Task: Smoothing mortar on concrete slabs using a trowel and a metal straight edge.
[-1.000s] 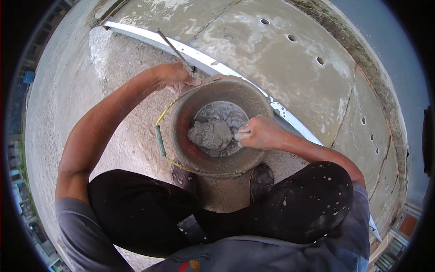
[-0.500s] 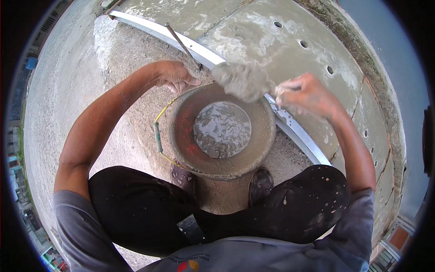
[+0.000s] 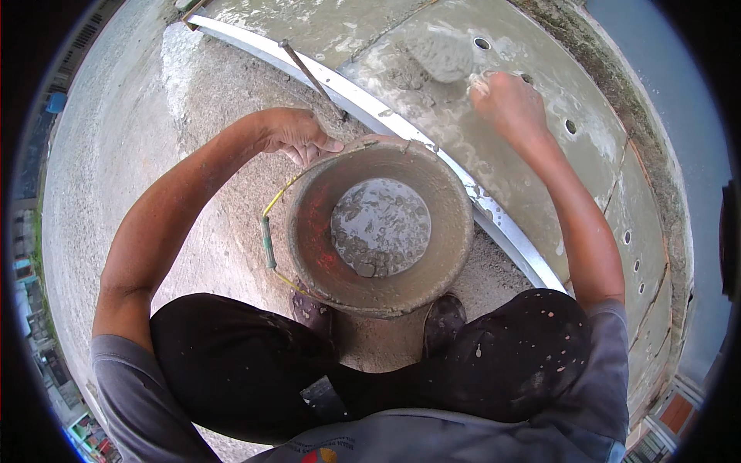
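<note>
Left hand (image 3: 305,139) pinched the rim of the mortar bucket (image 3: 449,231), which stood before the boots (image 3: 445,318), just beside the pale edge rail (image 3: 502,224). Right hand (image 3: 505,100) was curled over the wet slab (image 3: 571,185), seemingly around the handle of a blurred, mortar-coated trowel (image 3: 446,60). Judged risks: a sideways drag could foul the nearby hole (image 3: 482,44); a hard rim pull could slop the slurry (image 3: 382,224).

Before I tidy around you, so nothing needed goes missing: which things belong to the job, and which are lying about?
Belongs: bucket, wet mortar inside, left hand at rim; blurred tool in right hand; wet slab; white strip.

Apparently lying about: rod beside strip, role unclear; distant blue object.
</note>
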The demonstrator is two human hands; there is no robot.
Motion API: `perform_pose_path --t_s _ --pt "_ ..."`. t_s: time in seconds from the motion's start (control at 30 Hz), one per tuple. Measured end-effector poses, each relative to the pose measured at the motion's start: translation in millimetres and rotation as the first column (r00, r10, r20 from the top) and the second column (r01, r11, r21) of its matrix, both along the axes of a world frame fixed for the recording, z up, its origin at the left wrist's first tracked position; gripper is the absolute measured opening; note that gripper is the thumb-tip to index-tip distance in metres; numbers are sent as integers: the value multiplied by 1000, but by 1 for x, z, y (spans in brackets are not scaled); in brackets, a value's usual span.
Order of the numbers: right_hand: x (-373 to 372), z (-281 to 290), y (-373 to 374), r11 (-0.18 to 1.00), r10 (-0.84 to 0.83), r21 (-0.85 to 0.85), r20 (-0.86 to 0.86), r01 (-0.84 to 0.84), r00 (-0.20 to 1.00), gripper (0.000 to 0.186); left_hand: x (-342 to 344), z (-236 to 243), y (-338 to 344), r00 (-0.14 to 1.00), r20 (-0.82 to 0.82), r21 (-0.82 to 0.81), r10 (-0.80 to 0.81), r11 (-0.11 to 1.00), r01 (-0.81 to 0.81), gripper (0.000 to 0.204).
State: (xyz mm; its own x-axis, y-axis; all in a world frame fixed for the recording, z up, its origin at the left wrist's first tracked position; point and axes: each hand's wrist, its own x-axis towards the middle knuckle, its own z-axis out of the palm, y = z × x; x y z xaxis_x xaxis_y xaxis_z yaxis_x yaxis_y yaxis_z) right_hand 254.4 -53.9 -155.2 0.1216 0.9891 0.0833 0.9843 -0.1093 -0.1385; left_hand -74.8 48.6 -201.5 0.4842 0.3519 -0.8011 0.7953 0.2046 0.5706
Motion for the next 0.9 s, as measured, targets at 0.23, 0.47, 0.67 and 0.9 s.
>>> perform_pose_path --t_s 0.23,0.47,0.67,0.9 --pt "19 -47 52 928 -146 -367 -512 -63 847 35 3 -5 4 1000 17 -34 -10 999 10 44" --pt "15 -46 41 901 -151 -421 -529 -104 835 32 2 -11 8 999 32 -65 -20 998 22 42" --pt "23 -37 57 913 -108 -389 -523 -124 846 34 6 -2 6 1000 27 -57 -4 998 6 42" --pt "14 -36 81 919 -128 -383 -513 -93 849 36 3 -5 9 1000 31 -83 -4 997 6 44"
